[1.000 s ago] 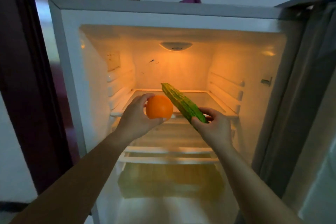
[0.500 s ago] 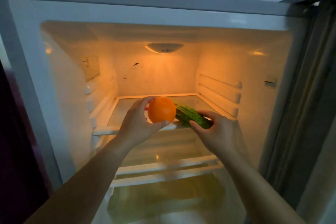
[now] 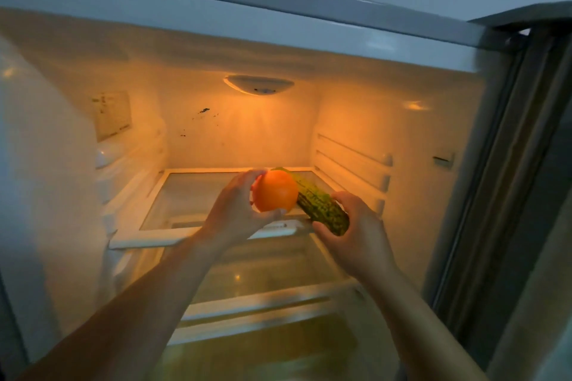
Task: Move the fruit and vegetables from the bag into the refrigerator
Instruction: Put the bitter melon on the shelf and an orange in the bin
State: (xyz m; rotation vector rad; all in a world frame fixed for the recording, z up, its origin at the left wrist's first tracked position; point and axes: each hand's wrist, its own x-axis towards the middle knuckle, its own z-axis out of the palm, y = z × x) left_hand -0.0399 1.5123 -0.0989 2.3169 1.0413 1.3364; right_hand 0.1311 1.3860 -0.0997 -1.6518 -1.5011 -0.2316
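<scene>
Placement unfinished: left hand (image 3: 235,216) fingers curl round the orange (image 3: 275,190), right hand (image 3: 356,238) fingers clamp the bitter gourd (image 3: 322,210), both held over the refrigerator (image 3: 402,40) upper shelf (image 3: 192,204), neither yet released; bag out of view.

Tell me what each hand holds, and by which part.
The left hand grips the orange around its left side. The right hand holds the bitter gourd by its near end.

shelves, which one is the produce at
The top shelf: the orange and gourd are held at its front edge; the lower shelf lies well below them.
</scene>
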